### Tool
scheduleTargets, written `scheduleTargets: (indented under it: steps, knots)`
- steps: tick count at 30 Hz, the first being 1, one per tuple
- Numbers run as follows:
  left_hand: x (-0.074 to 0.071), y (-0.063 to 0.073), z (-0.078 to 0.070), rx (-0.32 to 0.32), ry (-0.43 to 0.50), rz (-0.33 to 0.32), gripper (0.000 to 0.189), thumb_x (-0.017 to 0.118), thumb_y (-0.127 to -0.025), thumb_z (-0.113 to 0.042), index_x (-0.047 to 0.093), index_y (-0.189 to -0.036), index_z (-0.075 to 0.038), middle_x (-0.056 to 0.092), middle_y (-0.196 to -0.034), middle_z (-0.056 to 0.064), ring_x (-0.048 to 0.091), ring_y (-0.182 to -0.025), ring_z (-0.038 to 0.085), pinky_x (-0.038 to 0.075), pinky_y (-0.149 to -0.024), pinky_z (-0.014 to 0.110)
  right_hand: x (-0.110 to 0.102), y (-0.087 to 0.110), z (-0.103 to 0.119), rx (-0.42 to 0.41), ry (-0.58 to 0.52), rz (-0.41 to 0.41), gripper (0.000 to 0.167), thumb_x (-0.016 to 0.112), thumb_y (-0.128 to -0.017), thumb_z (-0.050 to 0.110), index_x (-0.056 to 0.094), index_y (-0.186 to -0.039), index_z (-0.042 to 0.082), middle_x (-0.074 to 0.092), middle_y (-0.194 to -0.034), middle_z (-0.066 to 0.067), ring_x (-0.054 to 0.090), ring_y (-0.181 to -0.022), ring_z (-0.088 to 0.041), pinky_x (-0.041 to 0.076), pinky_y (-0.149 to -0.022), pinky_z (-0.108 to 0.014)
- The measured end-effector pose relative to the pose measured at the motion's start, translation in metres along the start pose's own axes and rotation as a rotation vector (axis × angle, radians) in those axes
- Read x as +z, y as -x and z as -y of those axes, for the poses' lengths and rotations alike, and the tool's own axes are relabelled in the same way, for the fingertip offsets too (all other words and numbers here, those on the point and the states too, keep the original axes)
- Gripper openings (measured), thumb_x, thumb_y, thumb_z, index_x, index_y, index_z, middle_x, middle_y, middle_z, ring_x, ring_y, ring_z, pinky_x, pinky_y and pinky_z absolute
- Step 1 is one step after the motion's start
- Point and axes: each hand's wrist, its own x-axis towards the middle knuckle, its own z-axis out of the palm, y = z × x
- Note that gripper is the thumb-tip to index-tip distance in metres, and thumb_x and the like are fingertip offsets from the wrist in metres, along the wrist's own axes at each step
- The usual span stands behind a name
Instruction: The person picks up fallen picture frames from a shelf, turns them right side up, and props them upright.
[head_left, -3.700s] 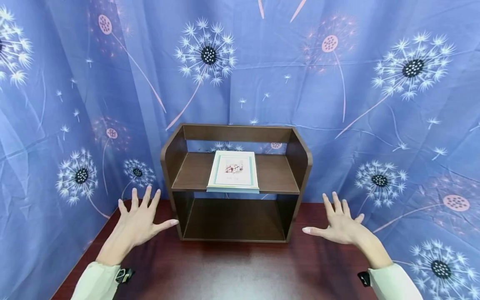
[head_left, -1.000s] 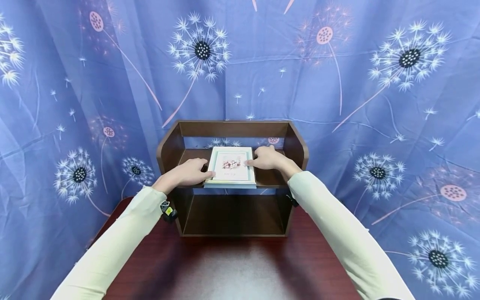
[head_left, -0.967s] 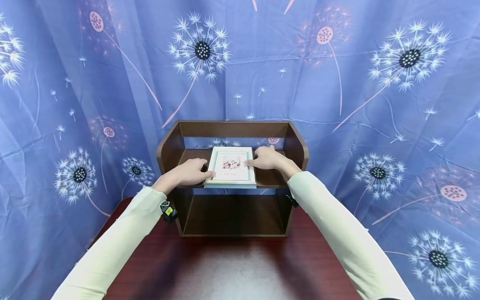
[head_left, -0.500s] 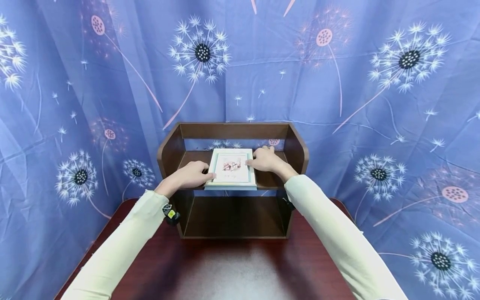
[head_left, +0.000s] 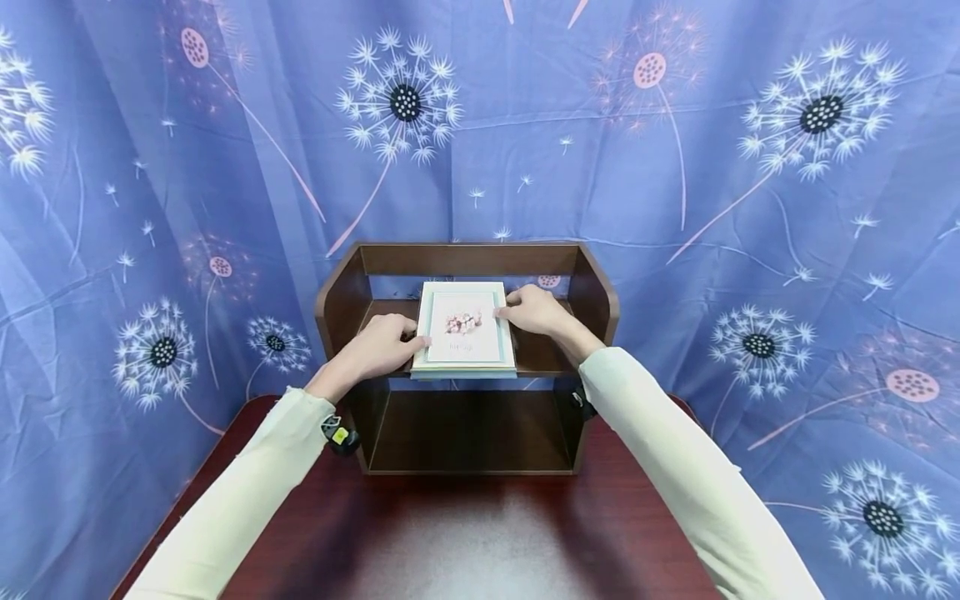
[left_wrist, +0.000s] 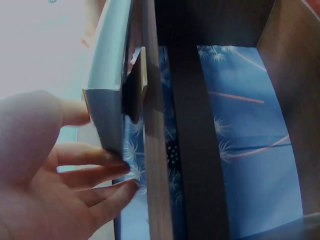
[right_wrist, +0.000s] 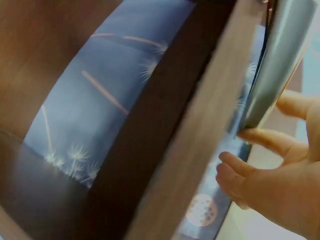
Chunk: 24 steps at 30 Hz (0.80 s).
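Lift progress: picture frame gripped both sides, looks raised off upper shelf; gap shows beneath in wrist views.
Remaining: picture frame not yet out of shelf unit, not set down.
Left hand: clamped on left edge, thumb on face.
Picture frame: print side up, between both hands, touching each.
Right hand: clamped on right edge, thumb on face.

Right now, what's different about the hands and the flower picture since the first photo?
The left hand and right hand came in from either side of the shelf and now hold opposite sides of the flower picture; its far edge looks a bit raised. The shelf, the dark red table and the blue curtain stayed put.
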Motion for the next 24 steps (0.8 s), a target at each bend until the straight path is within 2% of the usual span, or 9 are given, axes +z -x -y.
scheduleTargets:
  steps: [3, 6, 8, 10, 12, 15, 19, 22, 24]
  knots:
    - [0.002, 0.002, -0.003, 0.005, 0.04, -0.086, 0.03, 0.057, -0.107, -0.027, 0.075, -0.086, -0.016, 0.061, -0.058, -0.002, 0.055, -0.053, 0.015, 0.042, -0.059, 0.028, -0.006, 0.003, 0.006, 0.02, -0.074, -0.04, 0.04, 0.057, -0.106, 0.026, 0.071, -0.135, 0.003, 0.075, -0.111, -0.018, 0.057, -0.082, -0.021, 0.044, -0.076, -0.029]
    - [0.005, 0.003, -0.007, -0.005, 0.075, -0.161, 0.036, 0.054, -0.107, -0.025, 0.074, -0.079, -0.017, 0.061, -0.054, -0.001, 0.056, -0.05, 0.015, 0.043, -0.058, 0.029, -0.012, 0.007, 0.011, 0.037, -0.14, -0.072, 0.04, 0.055, -0.105, 0.022, 0.069, -0.137, 0.003, 0.076, -0.122, -0.016, 0.06, -0.087, -0.02, 0.045, -0.076, -0.025]
    - [0.005, 0.005, -0.01, -0.023, 0.101, -0.201, 0.034, 0.055, -0.107, -0.025, 0.078, -0.083, -0.016, 0.064, -0.057, 0.002, 0.057, -0.05, 0.015, 0.043, -0.057, 0.029, -0.017, 0.009, 0.014, 0.059, -0.2, -0.078, 0.04, 0.054, -0.105, 0.02, 0.068, -0.138, 0.002, 0.076, -0.124, -0.017, 0.065, -0.089, -0.02, 0.052, -0.078, -0.024]
    - [0.005, 0.006, -0.013, -0.049, 0.126, -0.238, 0.031, 0.056, -0.106, -0.027, 0.083, -0.099, -0.013, 0.074, -0.07, 0.006, 0.056, -0.05, 0.014, 0.043, -0.057, 0.029, -0.022, 0.01, 0.016, 0.074, -0.243, -0.091, 0.041, 0.055, -0.105, 0.018, 0.066, -0.14, 0.0, 0.075, -0.127, -0.018, 0.071, -0.09, -0.021, 0.059, -0.081, -0.026]
    - [0.005, 0.006, -0.014, -0.076, 0.156, -0.261, 0.031, 0.058, -0.106, -0.028, 0.081, -0.12, -0.013, 0.081, -0.091, 0.011, 0.057, -0.05, 0.013, 0.044, -0.055, 0.028, -0.026, 0.011, 0.018, 0.081, -0.276, -0.104, 0.043, 0.056, -0.104, 0.016, 0.062, -0.143, -0.001, 0.074, -0.128, -0.02, 0.076, -0.091, -0.023, 0.065, -0.082, -0.031]
    - [0.003, 0.005, -0.015, -0.101, 0.189, -0.293, 0.038, 0.06, -0.106, -0.03, 0.07, -0.139, -0.014, 0.077, -0.126, 0.014, 0.058, -0.053, 0.02, 0.041, -0.052, 0.027, -0.03, 0.012, 0.02, 0.069, -0.307, -0.125, 0.046, 0.058, -0.102, 0.012, 0.057, -0.145, -0.004, 0.073, -0.127, -0.023, 0.08, -0.093, -0.028, 0.066, -0.084, -0.037]
    - [-0.001, 0.001, -0.017, -0.098, 0.199, -0.324, 0.042, 0.062, -0.105, -0.028, 0.066, -0.142, -0.009, 0.07, -0.138, 0.015, 0.078, -0.088, 0.031, 0.047, -0.058, 0.028, -0.033, 0.014, 0.021, 0.058, -0.364, -0.143, 0.05, 0.059, -0.101, 0.009, 0.051, -0.148, -0.006, 0.073, -0.125, -0.027, 0.08, -0.095, -0.034, 0.066, -0.087, -0.042]
    - [-0.004, -0.002, -0.018, -0.099, 0.21, -0.332, 0.044, 0.063, -0.105, -0.026, 0.064, -0.144, -0.007, 0.072, -0.134, 0.016, 0.075, -0.117, 0.03, 0.059, -0.075, 0.034, -0.035, 0.016, 0.022, 0.061, -0.4, -0.17, 0.055, 0.061, -0.101, 0.009, 0.047, -0.153, -0.005, 0.072, -0.128, -0.027, 0.08, -0.099, -0.037, 0.065, -0.089, -0.044]
    - [-0.005, -0.006, -0.019, -0.105, 0.219, -0.334, 0.044, 0.064, -0.104, -0.025, 0.064, -0.144, -0.007, 0.074, -0.13, 0.016, 0.074, -0.119, 0.03, 0.063, -0.085, 0.042, -0.036, 0.017, 0.024, 0.063, -0.403, -0.195, 0.057, 0.063, -0.102, 0.009, 0.046, -0.154, -0.005, 0.072, -0.131, -0.027, 0.079, -0.101, -0.037, 0.065, -0.089, -0.043]
